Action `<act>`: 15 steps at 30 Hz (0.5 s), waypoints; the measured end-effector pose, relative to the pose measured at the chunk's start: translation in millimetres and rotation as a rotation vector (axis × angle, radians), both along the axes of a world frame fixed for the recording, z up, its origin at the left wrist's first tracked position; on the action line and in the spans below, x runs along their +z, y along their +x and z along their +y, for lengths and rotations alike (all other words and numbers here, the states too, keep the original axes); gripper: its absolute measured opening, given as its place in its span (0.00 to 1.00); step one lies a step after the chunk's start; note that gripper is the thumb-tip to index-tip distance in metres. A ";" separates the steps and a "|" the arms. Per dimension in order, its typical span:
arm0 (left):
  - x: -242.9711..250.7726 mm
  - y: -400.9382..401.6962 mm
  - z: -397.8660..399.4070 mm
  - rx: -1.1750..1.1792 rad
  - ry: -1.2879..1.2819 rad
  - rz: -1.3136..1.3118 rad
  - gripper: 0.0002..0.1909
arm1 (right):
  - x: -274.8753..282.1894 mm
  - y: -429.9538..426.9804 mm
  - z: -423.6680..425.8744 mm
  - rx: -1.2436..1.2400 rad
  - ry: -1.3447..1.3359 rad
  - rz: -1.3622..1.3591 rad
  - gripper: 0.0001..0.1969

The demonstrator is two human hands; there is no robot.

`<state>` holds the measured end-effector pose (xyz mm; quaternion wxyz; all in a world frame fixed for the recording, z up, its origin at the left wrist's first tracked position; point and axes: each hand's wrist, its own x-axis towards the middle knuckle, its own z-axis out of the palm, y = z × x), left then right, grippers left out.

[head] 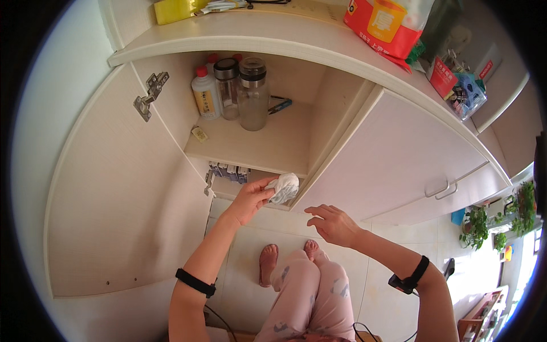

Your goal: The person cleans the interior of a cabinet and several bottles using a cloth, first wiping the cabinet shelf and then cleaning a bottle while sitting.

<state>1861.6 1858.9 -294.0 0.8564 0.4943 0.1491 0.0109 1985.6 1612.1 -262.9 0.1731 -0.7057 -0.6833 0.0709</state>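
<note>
My left hand [252, 199] grips a crumpled white tissue or cloth [285, 188] with greyish patches, held in front of the cabinet's lower compartment. To its right, my right hand [332, 223] hangs in the air with fingers apart and nothing in it. Beyond my hands is a cabinet shelf [252, 147]. On it stand a clear glass bottle [253, 104], a glass tumbler with a dark lid [227, 92] and a white bottle with a red cap [206, 94]. More red caps show behind them. A small yellowish packet [199, 134] lies at the shelf's left front.
An open cabinet door [111, 192] swings out on the left; a closed door [384, 158] is on the right. Several small boxes [230, 171] sit in the lower compartment. The countertop [256, 32] overhead holds a red package [384, 28] and a clip box [459, 89].
</note>
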 end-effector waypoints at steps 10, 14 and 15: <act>-7.3 56.9 44.5 0.426 1.082 0.011 0.20 | -23.1 10.7 75.1 0.026 0.167 -0.034 0.12; -29.0 71.4 27.2 0.488 1.610 -0.245 0.19 | -34.2 12.6 96.6 -0.144 0.228 -0.251 0.19; -29.5 74.7 23.1 0.369 1.726 -0.310 0.18 | -40.4 14.8 99.0 -0.227 0.169 -0.315 0.22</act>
